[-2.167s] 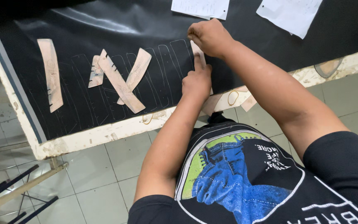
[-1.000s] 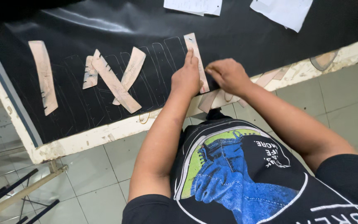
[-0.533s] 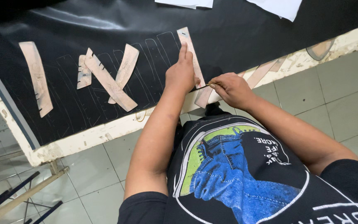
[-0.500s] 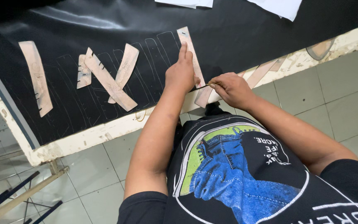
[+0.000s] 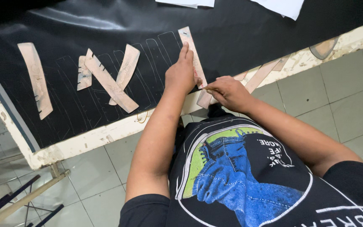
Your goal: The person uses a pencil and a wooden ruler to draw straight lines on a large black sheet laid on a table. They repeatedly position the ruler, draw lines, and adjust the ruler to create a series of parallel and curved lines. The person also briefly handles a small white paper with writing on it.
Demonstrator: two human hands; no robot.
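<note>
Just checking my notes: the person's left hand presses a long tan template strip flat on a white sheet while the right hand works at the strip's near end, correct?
Not quite. In the head view the sheet is black, not white. The left hand does press the tan template strip flat, and the right hand works at its near end.

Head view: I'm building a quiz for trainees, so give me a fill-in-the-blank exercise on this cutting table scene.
1. The left hand presses a long tan template strip flat on the ____ sheet.
2. The right hand is at the strip's ____ end, by the table edge.
3. Two templates left of the hands lie ____ over each other.
4. The floor is covered in ____.

Missing words: black; near; crossed; tiles
</note>
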